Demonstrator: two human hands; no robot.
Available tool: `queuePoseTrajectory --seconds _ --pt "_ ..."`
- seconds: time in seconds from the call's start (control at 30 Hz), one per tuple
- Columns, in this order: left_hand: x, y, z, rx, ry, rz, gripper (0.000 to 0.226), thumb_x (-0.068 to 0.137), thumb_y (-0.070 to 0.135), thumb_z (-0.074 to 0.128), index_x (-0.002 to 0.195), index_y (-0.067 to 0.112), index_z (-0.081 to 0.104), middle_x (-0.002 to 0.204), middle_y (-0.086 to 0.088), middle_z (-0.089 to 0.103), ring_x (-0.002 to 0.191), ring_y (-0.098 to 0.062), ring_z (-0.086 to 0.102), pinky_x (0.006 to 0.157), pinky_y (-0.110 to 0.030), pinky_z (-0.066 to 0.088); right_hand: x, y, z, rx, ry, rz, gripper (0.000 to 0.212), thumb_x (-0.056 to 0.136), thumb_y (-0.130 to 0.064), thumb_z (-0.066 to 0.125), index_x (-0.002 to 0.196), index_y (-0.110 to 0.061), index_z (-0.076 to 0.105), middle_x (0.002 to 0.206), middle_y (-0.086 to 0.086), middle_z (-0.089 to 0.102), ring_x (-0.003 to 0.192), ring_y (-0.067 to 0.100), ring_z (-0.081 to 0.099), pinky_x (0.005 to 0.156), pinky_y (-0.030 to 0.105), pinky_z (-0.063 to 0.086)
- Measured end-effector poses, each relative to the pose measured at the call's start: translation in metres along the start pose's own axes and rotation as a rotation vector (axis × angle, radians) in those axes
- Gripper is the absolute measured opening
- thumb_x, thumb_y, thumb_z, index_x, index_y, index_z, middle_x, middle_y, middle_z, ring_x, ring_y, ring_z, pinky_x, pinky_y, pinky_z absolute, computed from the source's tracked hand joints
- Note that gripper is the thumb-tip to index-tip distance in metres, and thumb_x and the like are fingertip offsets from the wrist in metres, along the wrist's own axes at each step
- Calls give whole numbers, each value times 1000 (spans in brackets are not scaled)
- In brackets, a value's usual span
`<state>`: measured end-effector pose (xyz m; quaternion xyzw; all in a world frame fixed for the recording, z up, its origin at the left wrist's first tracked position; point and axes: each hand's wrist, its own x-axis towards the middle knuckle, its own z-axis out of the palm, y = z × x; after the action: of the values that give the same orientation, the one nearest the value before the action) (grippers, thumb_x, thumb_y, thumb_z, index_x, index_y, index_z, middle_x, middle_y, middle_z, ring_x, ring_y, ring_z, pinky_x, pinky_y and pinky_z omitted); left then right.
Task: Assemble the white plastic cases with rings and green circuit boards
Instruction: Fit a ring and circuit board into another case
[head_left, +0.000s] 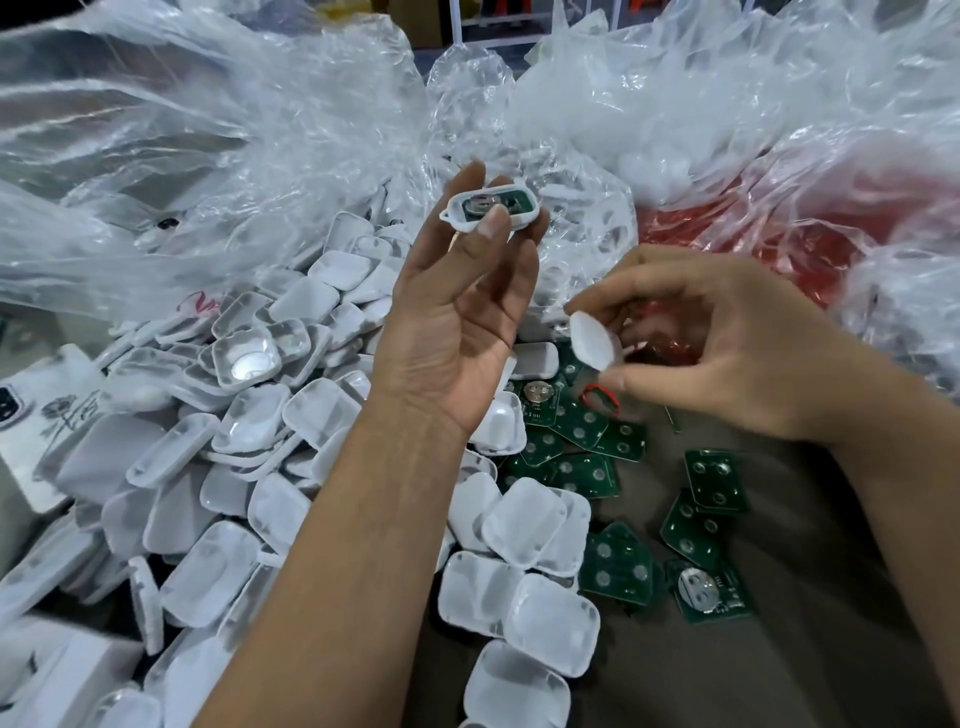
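Lying nearest on the grey-brown work surface (810, 649) are rounded-square white plastic case shells (524, 603), heaped thickly toward the left, with flat green circuit boards (701, 519) scattered just beside them to the right. Above these, the right hand (727, 353) pinches a single white plastic case half (592, 340) between thumb and curled fingers, tilted on edge over the boards. A little farther out and higher, the left hand (467, 312), palm toward the camera, grips a white case with a small loop at one end and a green board seated inside it (491, 210), thumb pressed on its near rim, fingertips behind. Beyond both hands rise crumpled clear plastic bags (234, 130), one at the right holding red contents (727, 218).
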<state>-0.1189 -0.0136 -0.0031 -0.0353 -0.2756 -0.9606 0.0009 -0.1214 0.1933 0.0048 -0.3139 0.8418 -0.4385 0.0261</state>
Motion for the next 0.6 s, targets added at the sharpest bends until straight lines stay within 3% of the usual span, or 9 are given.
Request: queuePoseTrajectory --seconds 0.2,0.27,0.4,0.6 --pt "0 -6 -1 203 -14 -31 44 73 -4 70 114 12 71 105 -5 76 96 -22 74 78 -23 61 -6 2 -7 338 79 -114 47 80 -5 84 125 -12 73 117 18 72 109 49 66 103 57 54" --pt "0 -6 -1 289 -45 -33 48 70 -5 71 117 9 69 100 -5 76 92 -17 74 79 -25 61 -6 3 -7 396 90 -115 50 77 -6 85 126 -9 72 116 21 73 107 44 70 103 54 56" --pt "0 -7 -2 426 -89 -37 55 66 -5 74 120 3 68 101 -11 75 94 -21 73 81 -30 62 -4 3 -7 486 183 -130 53 73 -5 83 124 -2 69 109 12 77 100 22 71 91 30 58" --pt "-4 -11 -3 607 -140 -58 54 63 0 80 116 7 71 104 -12 76 100 -27 73 86 -36 62 -1 6 -10 184 379 -121 42 83 -7 84 123 -11 72 109 8 77 96 20 72 96 39 59"
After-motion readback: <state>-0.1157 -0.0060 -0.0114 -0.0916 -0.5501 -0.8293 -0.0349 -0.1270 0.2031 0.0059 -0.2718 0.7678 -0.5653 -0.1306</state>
